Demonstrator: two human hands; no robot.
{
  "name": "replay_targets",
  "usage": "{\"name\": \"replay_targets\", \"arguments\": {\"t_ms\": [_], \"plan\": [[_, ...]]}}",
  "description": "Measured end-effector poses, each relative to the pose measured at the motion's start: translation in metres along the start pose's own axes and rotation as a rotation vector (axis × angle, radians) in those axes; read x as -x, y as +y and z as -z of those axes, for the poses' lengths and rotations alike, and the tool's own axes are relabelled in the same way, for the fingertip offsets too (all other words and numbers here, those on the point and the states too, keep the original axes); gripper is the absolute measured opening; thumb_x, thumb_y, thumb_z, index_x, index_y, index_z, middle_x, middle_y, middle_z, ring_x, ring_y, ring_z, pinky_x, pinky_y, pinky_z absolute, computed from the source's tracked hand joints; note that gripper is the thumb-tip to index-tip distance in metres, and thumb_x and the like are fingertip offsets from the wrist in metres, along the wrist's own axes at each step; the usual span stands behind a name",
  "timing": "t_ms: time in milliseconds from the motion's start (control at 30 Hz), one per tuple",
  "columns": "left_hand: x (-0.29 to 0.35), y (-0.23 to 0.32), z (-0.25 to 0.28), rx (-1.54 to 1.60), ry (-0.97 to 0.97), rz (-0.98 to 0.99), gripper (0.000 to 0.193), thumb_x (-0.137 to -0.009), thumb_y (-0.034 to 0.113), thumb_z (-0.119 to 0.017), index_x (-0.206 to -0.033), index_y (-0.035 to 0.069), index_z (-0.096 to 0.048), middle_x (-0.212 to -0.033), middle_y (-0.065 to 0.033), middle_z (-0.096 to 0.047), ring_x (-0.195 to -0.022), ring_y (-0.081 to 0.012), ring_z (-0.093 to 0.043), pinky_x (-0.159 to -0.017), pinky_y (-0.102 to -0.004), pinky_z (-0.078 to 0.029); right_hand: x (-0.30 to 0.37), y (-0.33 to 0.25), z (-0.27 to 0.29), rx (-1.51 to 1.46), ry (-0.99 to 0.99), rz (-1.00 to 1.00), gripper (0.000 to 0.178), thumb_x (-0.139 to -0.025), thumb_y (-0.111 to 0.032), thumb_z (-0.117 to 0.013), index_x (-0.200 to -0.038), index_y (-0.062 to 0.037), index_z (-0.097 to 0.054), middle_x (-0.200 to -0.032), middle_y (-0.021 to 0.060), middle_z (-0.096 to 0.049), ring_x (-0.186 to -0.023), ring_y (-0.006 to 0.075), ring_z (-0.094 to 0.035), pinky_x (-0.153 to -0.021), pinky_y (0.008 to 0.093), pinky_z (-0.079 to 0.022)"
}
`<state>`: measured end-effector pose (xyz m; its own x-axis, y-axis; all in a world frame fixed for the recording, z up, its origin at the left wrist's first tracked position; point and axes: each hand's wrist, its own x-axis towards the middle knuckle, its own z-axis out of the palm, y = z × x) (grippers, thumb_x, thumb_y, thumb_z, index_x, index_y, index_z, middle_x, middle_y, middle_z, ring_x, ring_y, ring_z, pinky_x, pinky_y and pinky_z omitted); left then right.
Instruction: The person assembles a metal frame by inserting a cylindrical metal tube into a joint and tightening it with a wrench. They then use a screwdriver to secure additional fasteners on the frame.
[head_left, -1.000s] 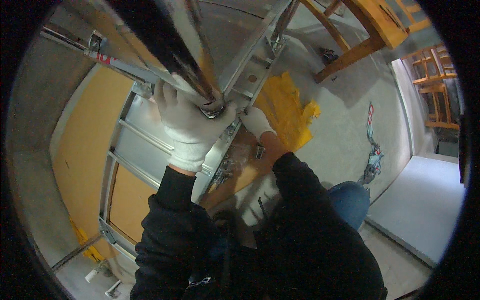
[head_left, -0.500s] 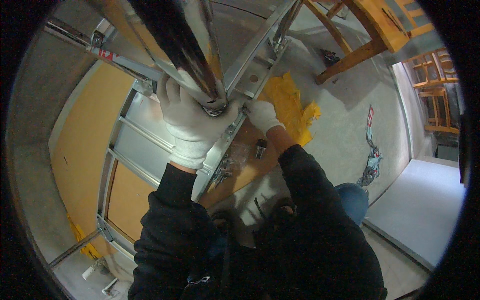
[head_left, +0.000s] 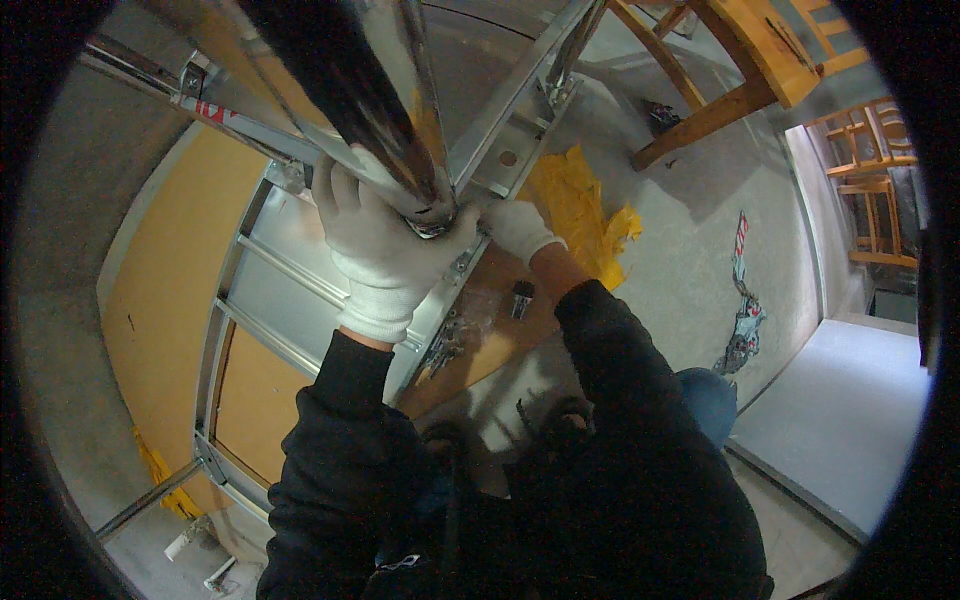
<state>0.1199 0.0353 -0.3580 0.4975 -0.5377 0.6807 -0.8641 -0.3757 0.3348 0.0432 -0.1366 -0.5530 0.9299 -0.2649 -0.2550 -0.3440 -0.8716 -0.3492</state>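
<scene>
1. Here's the left hand, in a white knit glove (head_left: 385, 235), thumb and fingers wrapped around the lower end of a thick, shiny chrome-like metal post (head_left: 365, 110).
2. That post slants down from the upper edge, its foot end by the near rail of a silver metal frame (head_left: 525, 140) with crossbars.
3. And the right hand, gloved in white too (head_left: 517, 228), has its fingers curled in at that rail, just beside the foot end; whether they pinch anything, I cannot tell, as the fingertips are hidden.
4. Just below the hands, a brown flat sheet (head_left: 500, 345) carries a cluster of small silver metal parts (head_left: 442, 345), and near them a short, dark, cylindrical piece (head_left: 522, 298).
5. Over to the right of the hands, a crumpled yellow plastic sheet (head_left: 575, 215) lies on the grey floor (head_left: 670, 280).
6. Farther right there's a twisted strip of greyish wrapping (head_left: 743, 325), with a honey-coloured wooden chair (head_left: 715, 125) above it, well apart from both hands.
</scene>
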Motion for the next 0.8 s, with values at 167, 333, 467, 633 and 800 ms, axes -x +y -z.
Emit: {"name": "replay_targets", "arguments": {"t_ms": [167,333,467,633,800], "plan": [[0.003,-0.002,-0.004,0.034,-0.030,0.095,0.068,-0.054,0.040,-0.081,-0.108,0.006,-0.058,-0.109,-0.0166,-0.053,-0.112,-0.0451,-0.042,-0.095,-0.0536,-0.035,-0.006,-0.001,0.000,0.085,-0.089,0.027,0.028,-0.088,-0.026,-0.048,-0.107,-0.0151,-0.066,-0.097,0.0156,-0.067,-0.090,0.0357,-0.064,-0.078,0.0430,-0.053],[0.006,-0.003,-0.004,0.050,-0.043,0.101,0.068,-0.054,0.040,-0.080,-0.109,0.007,-0.057,-0.110,-0.0167,-0.052,-0.110,-0.0438,-0.044,-0.097,-0.0534,-0.034,0.001,0.009,-0.001,-0.050,-0.039,-0.018,0.028,-0.087,-0.026,-0.048,-0.105,-0.0148,-0.066,-0.098,0.0157,-0.066,-0.092,0.0368,-0.064,-0.079,0.0431,-0.052],[0.010,-0.006,-0.011,0.131,-0.078,0.159,0.069,-0.054,0.040,-0.080,-0.110,0.008,-0.057,-0.111,-0.0168,-0.052,-0.109,-0.0434,-0.044,-0.098,-0.0529,-0.033,-0.002,0.013,-0.002,-0.008,-0.078,-0.026,0.029,-0.087,-0.026,-0.048,-0.108,-0.0161,-0.064,-0.099,0.0153,-0.066,-0.092,0.0366,-0.064,-0.079,0.0429,-0.052],[0.010,-0.009,-0.011,0.185,-0.093,0.175,0.071,-0.054,0.039,-0.081,-0.112,0.008,-0.055,-0.111,-0.0165,-0.052,-0.110,-0.0423,-0.044,-0.098,-0.0529,-0.033,-0.002,0.004,0.000,-0.011,-0.044,-0.032,0.028,-0.086,-0.022,-0.049,-0.108,-0.0165,-0.065,-0.097,0.0151,-0.066,-0.090,0.0359,-0.064,-0.077,0.0424,-0.053],[0.009,-0.007,-0.012,0.228,-0.029,0.176,0.068,-0.054,0.038,-0.081,-0.110,0.008,-0.057,-0.111,-0.0158,-0.053,-0.110,-0.0411,-0.045,-0.097,-0.0530,-0.032,-0.002,-0.005,0.005,-0.006,-0.032,-0.078,0.027,-0.084,-0.019,-0.049,-0.104,-0.0095,-0.064,-0.094,0.0166,-0.066,-0.084,0.0364,-0.065,-0.072,0.0427,-0.054]]}}
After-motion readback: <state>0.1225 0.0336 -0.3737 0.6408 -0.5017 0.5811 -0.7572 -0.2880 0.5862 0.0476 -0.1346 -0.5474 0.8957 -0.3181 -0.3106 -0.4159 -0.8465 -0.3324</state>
